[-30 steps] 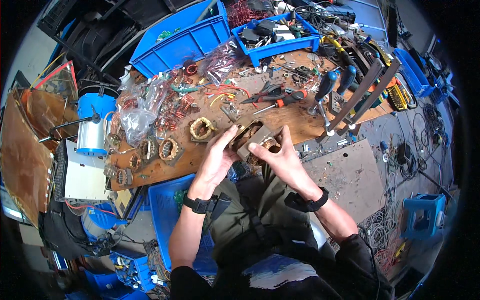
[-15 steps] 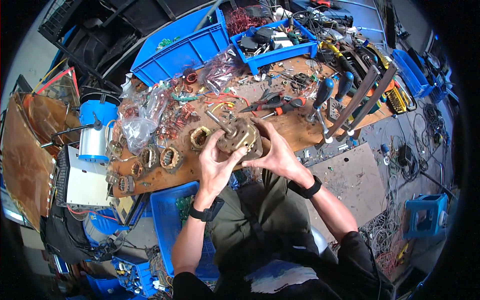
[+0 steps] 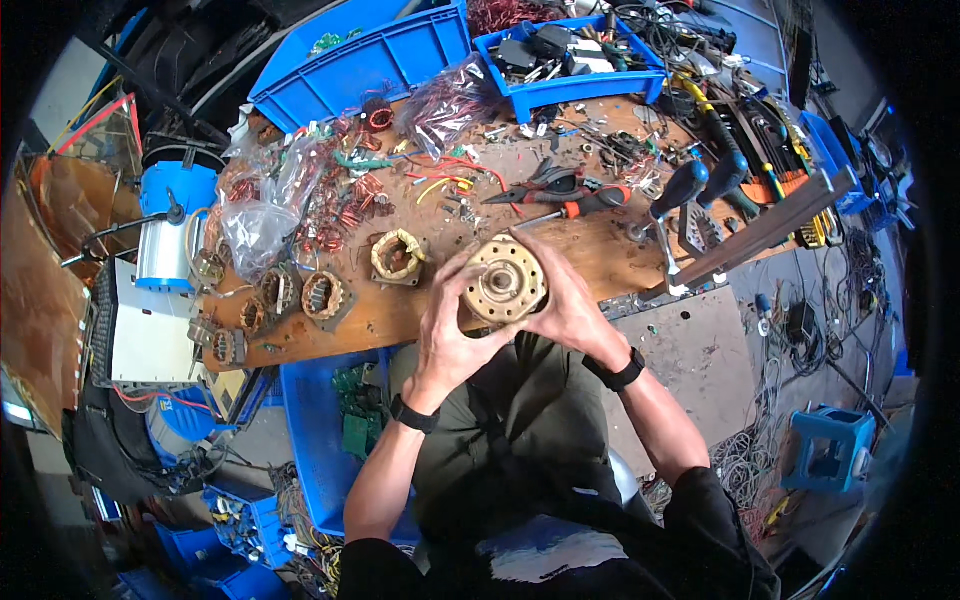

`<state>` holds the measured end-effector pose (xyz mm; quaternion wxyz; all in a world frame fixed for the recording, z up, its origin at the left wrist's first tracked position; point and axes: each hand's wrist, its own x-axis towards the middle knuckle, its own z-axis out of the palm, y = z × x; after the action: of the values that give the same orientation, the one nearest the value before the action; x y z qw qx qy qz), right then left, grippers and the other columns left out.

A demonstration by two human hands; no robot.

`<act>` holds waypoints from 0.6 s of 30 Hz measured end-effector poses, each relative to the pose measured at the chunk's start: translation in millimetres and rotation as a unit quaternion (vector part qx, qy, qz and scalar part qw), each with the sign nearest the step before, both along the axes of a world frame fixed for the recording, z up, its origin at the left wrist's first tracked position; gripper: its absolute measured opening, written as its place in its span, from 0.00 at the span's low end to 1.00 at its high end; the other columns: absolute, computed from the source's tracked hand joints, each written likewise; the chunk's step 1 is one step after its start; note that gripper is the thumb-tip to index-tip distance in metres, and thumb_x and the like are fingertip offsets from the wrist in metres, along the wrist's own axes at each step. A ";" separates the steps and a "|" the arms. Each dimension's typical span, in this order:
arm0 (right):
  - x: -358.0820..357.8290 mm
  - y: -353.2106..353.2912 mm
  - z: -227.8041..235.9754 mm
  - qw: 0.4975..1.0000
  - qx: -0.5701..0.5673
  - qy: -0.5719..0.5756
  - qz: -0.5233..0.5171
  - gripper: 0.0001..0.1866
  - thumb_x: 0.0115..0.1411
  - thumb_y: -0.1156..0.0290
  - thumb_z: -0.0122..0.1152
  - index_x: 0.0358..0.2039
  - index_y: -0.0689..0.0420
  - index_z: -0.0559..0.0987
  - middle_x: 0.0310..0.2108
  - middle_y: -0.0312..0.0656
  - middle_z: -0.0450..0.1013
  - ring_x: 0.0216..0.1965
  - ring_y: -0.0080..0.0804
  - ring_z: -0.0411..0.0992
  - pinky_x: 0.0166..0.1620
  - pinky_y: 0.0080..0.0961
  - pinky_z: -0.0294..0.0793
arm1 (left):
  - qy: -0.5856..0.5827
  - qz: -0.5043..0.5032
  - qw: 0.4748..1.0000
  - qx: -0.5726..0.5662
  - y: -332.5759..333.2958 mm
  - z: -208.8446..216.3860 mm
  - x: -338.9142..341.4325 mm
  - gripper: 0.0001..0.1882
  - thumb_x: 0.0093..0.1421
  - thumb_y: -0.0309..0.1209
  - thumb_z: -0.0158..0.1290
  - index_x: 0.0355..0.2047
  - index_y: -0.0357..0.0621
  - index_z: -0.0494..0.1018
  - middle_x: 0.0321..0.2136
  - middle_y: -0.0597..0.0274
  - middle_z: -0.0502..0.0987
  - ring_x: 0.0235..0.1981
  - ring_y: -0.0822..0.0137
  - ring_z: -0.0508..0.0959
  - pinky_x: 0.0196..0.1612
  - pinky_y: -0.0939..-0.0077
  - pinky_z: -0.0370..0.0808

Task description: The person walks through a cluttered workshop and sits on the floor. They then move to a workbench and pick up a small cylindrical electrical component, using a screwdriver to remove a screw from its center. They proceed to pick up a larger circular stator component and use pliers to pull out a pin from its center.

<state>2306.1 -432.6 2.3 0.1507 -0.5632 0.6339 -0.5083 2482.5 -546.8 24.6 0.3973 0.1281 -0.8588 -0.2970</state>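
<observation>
A round brass-coloured metal motor [image 3: 503, 278] is held between both my hands above the table's front edge. Its disc-like face, with a ring of small holes and a central hub, points up at me. My left hand [image 3: 447, 328] is curled around its left side. From the right, my right hand [image 3: 572, 312] grips the rim, thumb along the lower edge. Just left of the motor lies a stator ring [image 3: 381, 262] with yellowish windings. Another stator ring [image 3: 318, 314] lies farther left among several similar ones.
Black-and-red pliers [image 3: 532, 190] and a screwdriver [image 3: 590, 203] lie beyond my hands. Blue-handled upright tools [image 3: 683, 190] stand at the right. Blue bins [image 3: 365, 65] line the back. Copper scraps and plastic bags [image 3: 262, 225] cover the left. A blue crate [image 3: 310, 455] stands below the table.
The motor has been turned: its shaft pointed to the upper left before, and now the round holed face is towards me. Both hands have shifted their grip around it. The view has shifted slightly.
</observation>
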 end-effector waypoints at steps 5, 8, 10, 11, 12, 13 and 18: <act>-1.6 -0.6 -7.2 1.000 -0.011 0.022 -0.013 0.56 0.43 0.66 0.83 0.73 0.56 0.63 0.67 0.54 0.68 0.68 0.55 0.68 0.68 0.45 0.69 | -0.010 -0.014 1.000 0.013 6.1 2.9 -1.3 0.42 0.44 0.27 0.78 0.59 0.43 0.71 0.65 0.43 0.71 0.67 0.45 0.72 0.69 0.52 0.70; -1.1 -1.3 -3.2 1.000 -0.001 0.006 -0.008 0.57 0.43 0.67 0.83 0.73 0.56 0.63 0.67 0.54 0.68 0.68 0.54 0.68 0.69 0.45 0.69 | -0.020 -0.014 1.000 0.012 5.0 7.0 -2.0 0.40 0.44 0.26 0.78 0.58 0.42 0.72 0.66 0.43 0.71 0.66 0.45 0.72 0.68 0.52 0.71; -2.9 -2.2 -6.6 1.000 0.002 0.013 -0.015 0.57 0.43 0.66 0.83 0.73 0.56 0.62 0.68 0.54 0.68 0.69 0.54 0.67 0.69 0.44 0.69 | -0.032 -0.016 0.999 0.013 3.1 10.1 -3.1 0.40 0.44 0.26 0.78 0.58 0.42 0.73 0.66 0.43 0.71 0.66 0.45 0.72 0.68 0.52 0.71; -3.0 -1.4 -7.2 1.000 0.003 0.013 -0.016 0.57 0.43 0.65 0.83 0.73 0.57 0.62 0.68 0.54 0.67 0.69 0.54 0.67 0.69 0.45 0.69 | -0.029 -0.017 0.999 0.013 2.9 10.2 -3.6 0.40 0.43 0.26 0.78 0.58 0.43 0.73 0.65 0.43 0.71 0.66 0.44 0.72 0.68 0.52 0.72; -3.0 -1.4 -7.4 1.000 0.003 0.013 -0.017 0.57 0.43 0.65 0.83 0.73 0.57 0.62 0.69 0.54 0.67 0.69 0.54 0.67 0.69 0.45 0.68 | -0.030 -0.016 0.999 0.005 2.1 10.0 -3.6 0.40 0.43 0.26 0.78 0.58 0.43 0.73 0.65 0.43 0.71 0.66 0.44 0.72 0.68 0.52 0.72; -3.3 -1.6 -7.4 1.000 0.001 0.011 -0.016 0.57 0.43 0.64 0.83 0.73 0.57 0.62 0.69 0.54 0.67 0.69 0.54 0.67 0.69 0.45 0.68 | -0.031 -0.015 0.999 -0.004 1.6 9.6 -3.6 0.40 0.43 0.26 0.78 0.58 0.43 0.73 0.64 0.42 0.72 0.66 0.43 0.72 0.68 0.52 0.72; -1.7 -3.5 -5.3 1.000 0.000 0.000 -0.021 0.58 0.43 0.61 0.84 0.73 0.57 0.62 0.69 0.54 0.67 0.69 0.55 0.67 0.69 0.45 0.68 | -0.017 -0.003 0.999 -0.034 -4.9 4.3 -4.4 0.40 0.42 0.26 0.79 0.55 0.43 0.72 0.62 0.41 0.73 0.64 0.41 0.73 0.66 0.49 0.73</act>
<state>2304.3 -436.1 -2.9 0.1404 -0.5496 0.6457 -0.5112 2478.2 -551.7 28.8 0.3859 0.1167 -0.8754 -0.2669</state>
